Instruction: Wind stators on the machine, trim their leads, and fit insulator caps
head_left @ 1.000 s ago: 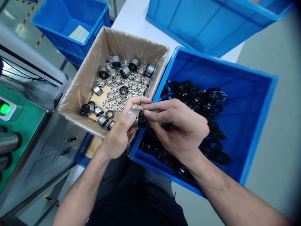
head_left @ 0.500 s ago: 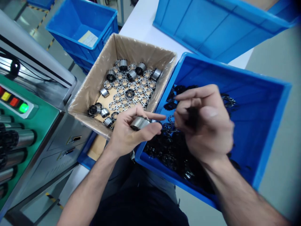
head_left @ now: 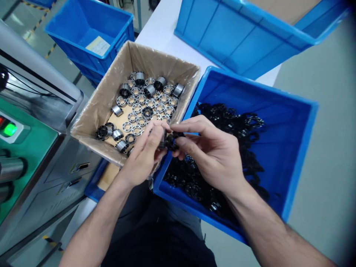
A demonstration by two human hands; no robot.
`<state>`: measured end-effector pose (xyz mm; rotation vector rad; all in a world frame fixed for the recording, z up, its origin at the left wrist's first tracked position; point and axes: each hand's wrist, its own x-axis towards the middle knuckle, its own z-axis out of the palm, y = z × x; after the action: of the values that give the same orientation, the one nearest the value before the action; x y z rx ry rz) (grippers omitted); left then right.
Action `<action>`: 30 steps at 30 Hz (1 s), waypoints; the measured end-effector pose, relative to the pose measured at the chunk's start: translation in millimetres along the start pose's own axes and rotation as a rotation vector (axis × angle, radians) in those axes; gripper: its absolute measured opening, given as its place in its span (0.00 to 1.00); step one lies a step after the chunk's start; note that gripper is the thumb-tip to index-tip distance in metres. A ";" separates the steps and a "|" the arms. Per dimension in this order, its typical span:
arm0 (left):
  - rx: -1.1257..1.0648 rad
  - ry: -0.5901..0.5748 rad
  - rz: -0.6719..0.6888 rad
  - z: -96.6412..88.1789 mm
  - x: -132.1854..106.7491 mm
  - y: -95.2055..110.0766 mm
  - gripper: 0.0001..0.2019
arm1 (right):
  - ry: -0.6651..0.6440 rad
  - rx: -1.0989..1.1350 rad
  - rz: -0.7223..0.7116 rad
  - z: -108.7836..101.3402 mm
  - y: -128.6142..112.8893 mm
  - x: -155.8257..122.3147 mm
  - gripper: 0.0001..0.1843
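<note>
My left hand is closed around a metal stator core, mostly hidden by the fingers. A black plastic end ring is pinched in my right hand, right up against the core's right end. Whether the two parts are joined I cannot tell. Both hands hover over the gap between a lined carton and a blue bin. In the carton lie many silver cores, several of them with black ends. A heap of black rings fills the blue bin's near and left part.
Behind the bin, another blue crate stands on the white table. A blue crate with a paper slip is at the back left. To the left is a green-topped machine with a lit green button and metal cylinders.
My right hand has come left from above the blue bin, bringing the black ring against the core. My left hand has turned and its fingers have closed more. The view has shifted slightly.
</note>
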<state>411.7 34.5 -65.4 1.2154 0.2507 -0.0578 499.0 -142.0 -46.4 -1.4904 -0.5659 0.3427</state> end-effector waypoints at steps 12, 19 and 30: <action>0.062 -0.044 0.017 3.0 -2.8 3.7 0.25 | 0.165 -0.168 -0.045 8.1 5.0 -5.2 0.08; 0.123 -0.054 0.032 1.0 -5.7 5.9 0.24 | 0.218 -0.247 -0.172 13.0 6.3 -8.2 0.12; 0.424 0.031 0.157 -19.1 -2.0 18.8 0.22 | 0.158 -0.285 -0.140 7.4 11.8 -3.1 0.10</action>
<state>410.0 58.8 -53.8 1.6555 0.1726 0.0474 493.8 -136.7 -58.6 -1.7230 -0.6064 0.0343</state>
